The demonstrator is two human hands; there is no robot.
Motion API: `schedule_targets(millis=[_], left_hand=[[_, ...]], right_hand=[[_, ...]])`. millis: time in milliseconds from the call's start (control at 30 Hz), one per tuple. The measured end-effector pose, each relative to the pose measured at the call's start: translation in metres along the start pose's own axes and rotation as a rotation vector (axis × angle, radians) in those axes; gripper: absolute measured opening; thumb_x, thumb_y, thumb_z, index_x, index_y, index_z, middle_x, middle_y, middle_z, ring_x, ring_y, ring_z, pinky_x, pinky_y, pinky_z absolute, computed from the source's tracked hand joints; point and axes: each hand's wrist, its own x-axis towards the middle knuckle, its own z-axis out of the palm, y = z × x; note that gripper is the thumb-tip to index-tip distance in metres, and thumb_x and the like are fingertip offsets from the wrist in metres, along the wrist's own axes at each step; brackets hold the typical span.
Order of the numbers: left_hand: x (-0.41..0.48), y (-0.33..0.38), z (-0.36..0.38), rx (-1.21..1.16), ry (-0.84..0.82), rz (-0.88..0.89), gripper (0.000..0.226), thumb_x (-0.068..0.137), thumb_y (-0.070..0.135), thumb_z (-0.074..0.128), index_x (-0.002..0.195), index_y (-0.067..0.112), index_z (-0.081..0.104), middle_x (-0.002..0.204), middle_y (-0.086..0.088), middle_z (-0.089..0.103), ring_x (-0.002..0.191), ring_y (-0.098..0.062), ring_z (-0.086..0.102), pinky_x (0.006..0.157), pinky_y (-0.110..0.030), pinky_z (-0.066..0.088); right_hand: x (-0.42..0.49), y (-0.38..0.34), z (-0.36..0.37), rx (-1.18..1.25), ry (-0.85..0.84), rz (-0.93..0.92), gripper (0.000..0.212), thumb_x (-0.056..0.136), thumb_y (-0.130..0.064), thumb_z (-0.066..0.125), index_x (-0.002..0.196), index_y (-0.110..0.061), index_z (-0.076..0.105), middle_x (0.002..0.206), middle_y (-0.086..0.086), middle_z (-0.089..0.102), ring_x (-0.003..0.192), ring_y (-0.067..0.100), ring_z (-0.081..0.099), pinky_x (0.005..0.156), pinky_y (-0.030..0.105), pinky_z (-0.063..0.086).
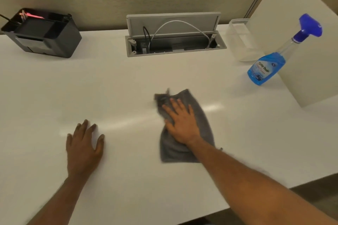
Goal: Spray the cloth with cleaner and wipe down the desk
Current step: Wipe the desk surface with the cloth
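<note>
If the cloth (201,115) strays, cables could get wet

With fingers spread, the right hand (181,124) presses the cloth flat at the middle of the desk (128,87). A long forward stroke could push damp fabric into the open cable hatch (175,45); a wide rightward sweep might topple the spray bottle (266,68). The left hand (84,150) rests spread on bare desk, holding nothing.
</note>
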Motion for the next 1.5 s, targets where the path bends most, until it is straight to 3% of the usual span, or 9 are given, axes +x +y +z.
schedule_targets(millis=[233,467,933,1300,1500], left_hand=[[-0.036,0.034,0.004,-0.010,-0.041,0.063,0.064,0.090,0.047,0.038,0.137,0.008,0.056,0.154,-0.011,0.043,0.146,-0.027,0.035,0.120,-0.046,0.022],[-0.067,0.025,-0.007,0.027,-0.081,0.071,0.066,0.090,0.052,0.037,0.140,0.012,0.054,0.156,-0.006,0.041,0.146,-0.025,0.035,0.118,-0.045,0.029],[-0.070,-0.072,-0.052,0.108,-0.108,0.153,0.070,0.089,0.057,0.036,0.135,0.010,0.059,0.150,-0.012,0.048,0.139,-0.033,0.043,0.111,-0.050,0.038],[-0.074,-0.135,-0.076,0.141,-0.120,0.159,0.074,0.087,0.062,0.034,0.137,0.012,0.057,0.151,-0.013,0.046,0.139,-0.035,0.043,0.111,-0.053,0.037],[-0.082,-0.153,-0.088,0.125,-0.114,0.095,0.078,0.087,0.062,0.031,0.140,0.009,0.053,0.152,-0.014,0.044,0.140,-0.035,0.042,0.112,-0.053,0.036]], right_hand=[[-0.026,0.120,-0.035,-0.077,0.066,0.233,0.059,0.094,-0.047,0.036,0.151,-0.032,0.033,0.162,0.003,0.025,0.149,0.026,0.021,0.117,0.057,0.019],[-0.032,0.117,-0.034,-0.107,0.035,0.324,0.058,0.100,-0.048,0.032,0.155,-0.031,0.022,0.163,0.007,0.020,0.150,0.029,0.014,0.119,0.058,0.013],[-0.071,-0.065,0.015,-0.115,0.019,0.273,0.063,0.096,-0.056,0.029,0.155,-0.033,0.020,0.163,0.005,0.019,0.151,0.028,0.013,0.118,0.058,0.013],[-0.068,-0.232,0.067,0.025,-0.024,0.077,0.064,0.095,-0.056,0.030,0.154,-0.033,0.020,0.165,0.003,0.011,0.152,0.027,0.003,0.119,0.058,-0.003],[-0.071,-0.299,0.088,0.034,-0.094,-0.110,0.064,0.096,-0.056,0.028,0.154,-0.031,0.020,0.166,0.004,0.006,0.152,0.026,-0.003,0.118,0.059,-0.003]])
